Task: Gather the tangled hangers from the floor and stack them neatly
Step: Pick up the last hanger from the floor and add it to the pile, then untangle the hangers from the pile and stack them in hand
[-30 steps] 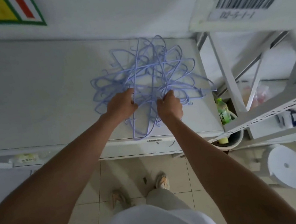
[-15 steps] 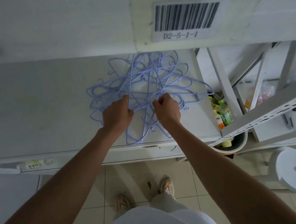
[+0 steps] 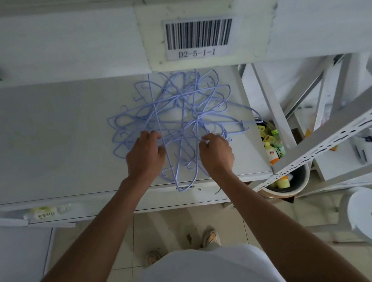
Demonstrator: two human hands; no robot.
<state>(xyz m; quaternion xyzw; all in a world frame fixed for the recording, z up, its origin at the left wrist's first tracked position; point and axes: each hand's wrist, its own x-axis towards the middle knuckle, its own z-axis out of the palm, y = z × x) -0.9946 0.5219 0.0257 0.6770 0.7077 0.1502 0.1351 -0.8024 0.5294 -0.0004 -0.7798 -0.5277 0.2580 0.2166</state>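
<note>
On the bench [image 3: 35,144], both hands' grips pinch wires of the tangled hangers [image 3: 176,118]: left hand [image 3: 145,155], right hand [image 3: 216,152]. Interlocked hooks risk dragging the pile off the edge.

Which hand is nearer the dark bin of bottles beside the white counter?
Right. The right hand sits at the near-right edge of the tangled pale-blue wire hangers, closer to the dark bin of bottles. The left hand is farther left, across the tangle.

White countertop [image 3: 36,148], a tangled heap of pale-blue wire hangers [image 3: 176,115] directly on it.
</note>
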